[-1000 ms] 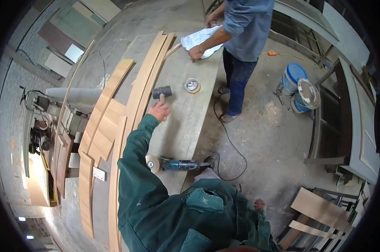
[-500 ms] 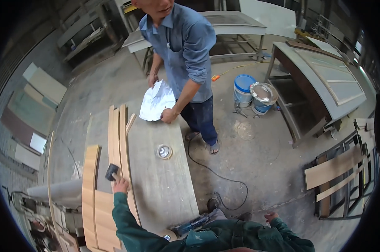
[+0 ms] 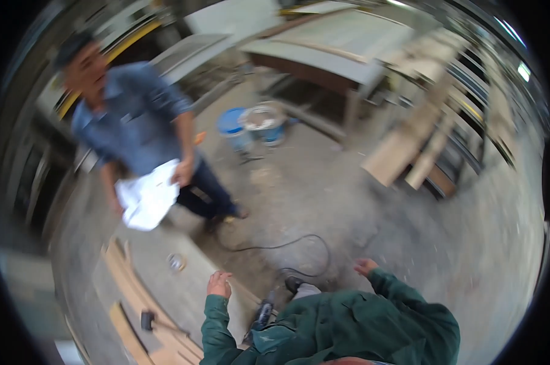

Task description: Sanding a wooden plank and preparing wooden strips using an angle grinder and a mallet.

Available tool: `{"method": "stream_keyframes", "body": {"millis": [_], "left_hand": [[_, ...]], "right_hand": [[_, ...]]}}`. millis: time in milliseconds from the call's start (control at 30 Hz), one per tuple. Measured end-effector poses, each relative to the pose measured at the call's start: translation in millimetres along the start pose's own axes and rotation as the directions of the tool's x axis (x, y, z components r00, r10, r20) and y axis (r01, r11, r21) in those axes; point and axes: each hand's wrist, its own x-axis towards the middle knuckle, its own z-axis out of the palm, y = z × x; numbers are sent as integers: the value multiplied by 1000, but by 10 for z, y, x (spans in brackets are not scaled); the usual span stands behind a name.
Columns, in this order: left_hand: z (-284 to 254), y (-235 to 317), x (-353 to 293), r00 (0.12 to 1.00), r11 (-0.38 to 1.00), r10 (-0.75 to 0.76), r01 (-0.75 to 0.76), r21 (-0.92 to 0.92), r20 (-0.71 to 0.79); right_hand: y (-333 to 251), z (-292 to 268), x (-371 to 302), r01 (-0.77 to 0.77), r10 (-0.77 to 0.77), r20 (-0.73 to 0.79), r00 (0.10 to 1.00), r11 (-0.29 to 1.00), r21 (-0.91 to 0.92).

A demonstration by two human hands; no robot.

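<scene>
My left hand [image 3: 219,284] is over the workbench [image 3: 186,240] edge, holding nothing, its fingers apart. Below and to its left, a black-headed mallet [image 3: 147,320] lies on the wooden boards, its handle toward me. My right hand [image 3: 365,266] hangs out over the floor to the right, empty, fingers loosely spread and slightly blurred. On the bench sits a small round tin or roll [image 3: 176,261], too blurred to tell which. Close to my body, a dark power tool [image 3: 261,313] rests at the bench edge. Long wooden boards [image 3: 132,280] lie along the bench's left side.
Across the bench stands a person in a blue shirt [image 3: 135,115], holding crumpled white sheeting [image 3: 148,196]. A black cable [image 3: 275,246] loops over the floor. Two buckets [image 3: 235,125] stand beyond it, near a large table [image 3: 311,58]. A rack with planks [image 3: 408,143] is at right.
My left hand has let go of the mallet, which now lies on the boards, and has moved right. My view has swung right. The other person has turned toward me, still holding the sheeting.
</scene>
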Motion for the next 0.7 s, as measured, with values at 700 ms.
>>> {"method": "stream_keyframes", "body": {"millis": [700], "left_hand": [[2270, 3849, 96, 244, 612, 757, -588, -529, 605]], "right_hand": [[4407, 1826, -3501, -603, 578, -180, 796, 783, -153]]}}
